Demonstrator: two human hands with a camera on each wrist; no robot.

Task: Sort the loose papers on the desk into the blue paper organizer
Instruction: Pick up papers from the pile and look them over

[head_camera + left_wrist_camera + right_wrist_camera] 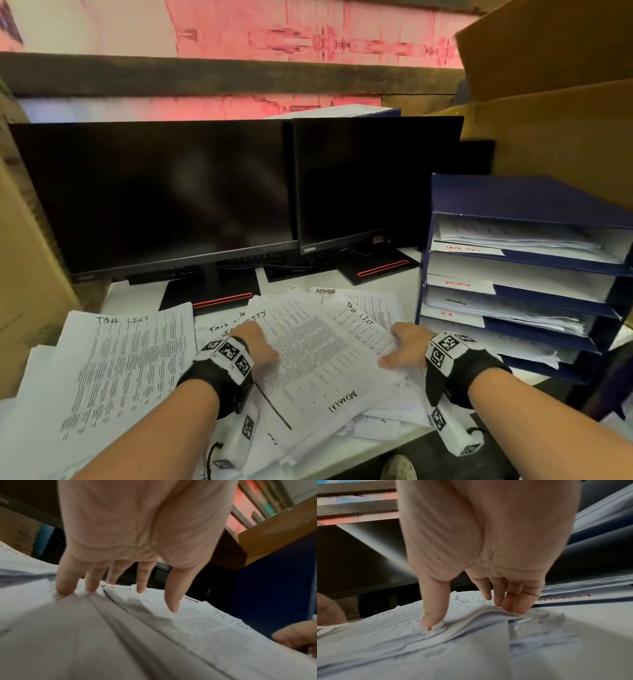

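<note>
- While two dark monitors (154, 192) stood side by side at the back of the white desk (376, 274), their stand bases (219, 294) reached the far edge of the loose papers (130, 370), and cardboard boxes (561, 113) rose behind and to the right.
- The blue paper organizer (513, 195) stood at the desk's right side, just beside the pile, its shelves tagged in red "TASK LIST", "ADMIN" and "H.R" and already holding sheets.
- A printed stack marked "ADMIN" (308, 359) lay tilted on top of the pile between both hands.
- The left hand (255, 346) rested on the stack's left edge; the left wrist view showed its fingers (64, 586) straight and spread, tips pressing down on the paper.
- The right hand (406, 346) rested on the right edge, beside a sheet headed "TASK LIST" (363, 325); the right wrist view showed the thumb (433, 609) dug into the top page and the other fingers (515, 604) held together, pressing a buckled fold of sheets.
</note>
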